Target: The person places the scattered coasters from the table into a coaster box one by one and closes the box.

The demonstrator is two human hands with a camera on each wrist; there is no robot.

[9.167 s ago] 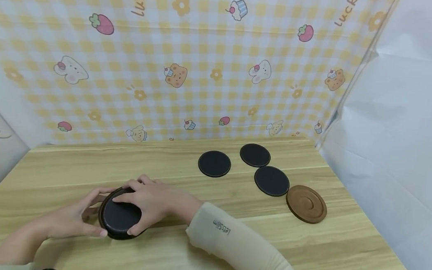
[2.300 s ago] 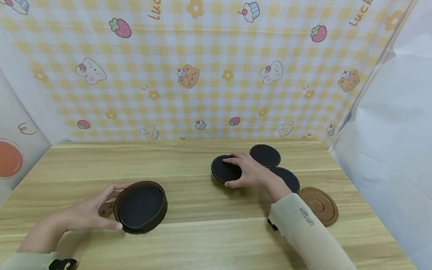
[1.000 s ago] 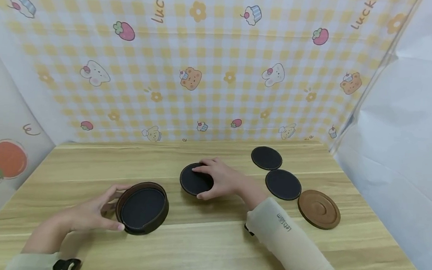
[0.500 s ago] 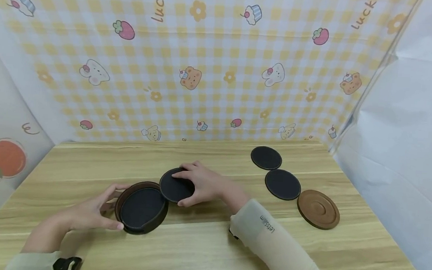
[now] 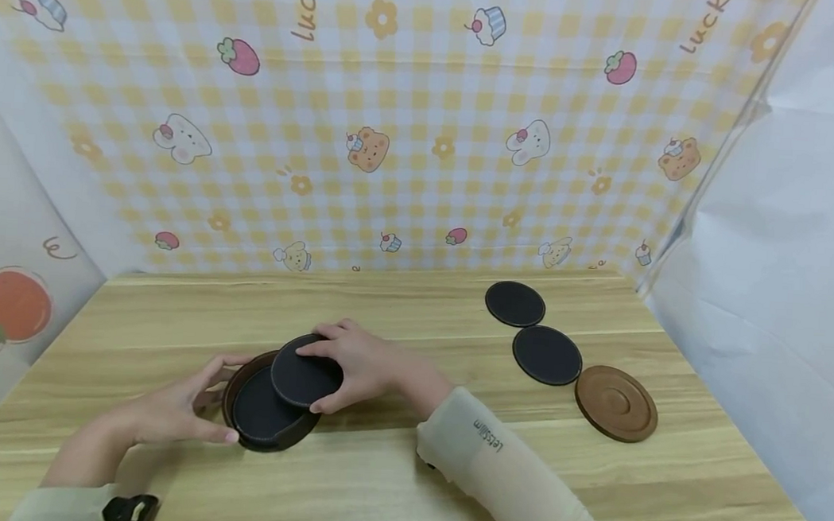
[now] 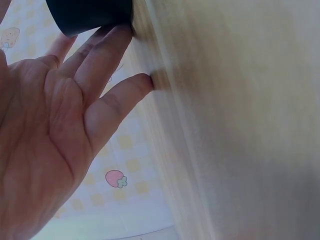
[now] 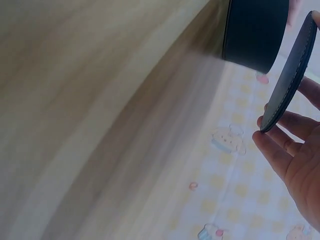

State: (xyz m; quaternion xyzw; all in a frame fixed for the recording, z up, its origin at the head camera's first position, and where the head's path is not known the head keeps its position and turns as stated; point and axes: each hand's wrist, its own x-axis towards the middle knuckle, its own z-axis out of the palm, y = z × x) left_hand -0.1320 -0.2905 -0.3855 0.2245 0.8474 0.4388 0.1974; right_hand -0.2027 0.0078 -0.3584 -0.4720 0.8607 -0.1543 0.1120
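My right hand (image 5: pixel 366 366) pinches a round black coaster (image 5: pixel 304 379) by its edges, above the right part of a round coaster holder (image 5: pixel 297 435). In the right wrist view the coaster (image 7: pixel 289 75) is tilted beside the dark holder wall (image 7: pixel 257 32), apart from it. My left hand (image 5: pixel 172 414) grips the holder's left side, thumb at the front and fingers behind. The left wrist view has the fingers right at the holder's wall (image 6: pixel 92 14). Inside the holder lies another black coaster (image 5: pixel 253 411), partly covered by the held one.
Two black coasters, a farther one (image 5: pixel 515 303) and a nearer one (image 5: pixel 547 354), lie flat at the right of the wooden table (image 5: pixel 403 491). Close to them is a brown round coaster with ring grooves (image 5: pixel 616 403). A yellow checked cloth (image 5: pixel 427 94) hangs behind.
My right hand has brought the coaster leftward from the table's back middle to over the holder. Earlier, both hands were at the holder on the left. The left hand has stayed there.
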